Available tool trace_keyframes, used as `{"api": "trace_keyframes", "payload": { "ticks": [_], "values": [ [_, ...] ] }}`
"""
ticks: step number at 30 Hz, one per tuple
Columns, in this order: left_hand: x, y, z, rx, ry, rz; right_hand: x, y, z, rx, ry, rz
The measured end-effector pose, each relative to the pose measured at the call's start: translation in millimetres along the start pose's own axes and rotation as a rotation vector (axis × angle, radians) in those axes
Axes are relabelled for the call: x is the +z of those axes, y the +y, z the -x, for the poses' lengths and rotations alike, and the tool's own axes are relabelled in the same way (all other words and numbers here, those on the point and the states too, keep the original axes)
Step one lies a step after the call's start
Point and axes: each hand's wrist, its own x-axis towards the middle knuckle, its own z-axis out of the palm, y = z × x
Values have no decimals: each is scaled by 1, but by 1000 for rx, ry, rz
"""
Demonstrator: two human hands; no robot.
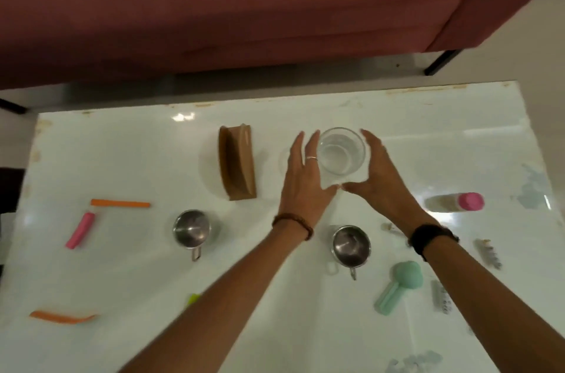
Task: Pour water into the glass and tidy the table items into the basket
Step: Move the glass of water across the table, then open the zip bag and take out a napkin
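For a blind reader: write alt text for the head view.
Two open hands, left hand and right hand, flank a clear glass on a white table. Two steel cups, a brown holder and a pink-capped bottle lie around.

On the tabletop the glass stands toward the far middle, between the left hand and the right hand, whose thumbs nearly meet just before it. Left of the left hand stands a holder. Nearer the person, one metal cup sits left of the left wrist and a second metal cup lies between the two forearms. A bottle lies on its side to the right of the right hand. A brush lies at the near right. Two sticks and a tube lie at the left. A sofa stands behind the tabletop.
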Motion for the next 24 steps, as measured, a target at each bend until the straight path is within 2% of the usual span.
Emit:
{"api": "trace_keyframes", "payload": {
  "ticks": [3,5,10,13,16,18,21,24],
  "values": [
    [-22,-15,41,35,54,78,18,-23,38,-76,186,55],
    [-45,-32,68,42,9,143,41,-45,61,-157,211,14],
    [-122,-105,132,-95,3,104,150,-114,102,-254,-37,-13],
    [-188,-163,167,-219,123,79,230,-160,116,-277,-186,-18],
    [-261,-216,201,-291,244,30,305,-211,124,-381,-294,25],
    [-314,-255,223,-325,318,-65,356,-249,130,-446,-371,62],
    [-385,-317,243,-257,410,-482,422,-295,132,-539,-487,152],
    [-442,-377,261,-324,299,-862,483,-329,126,-641,-576,285]
  ]
}}
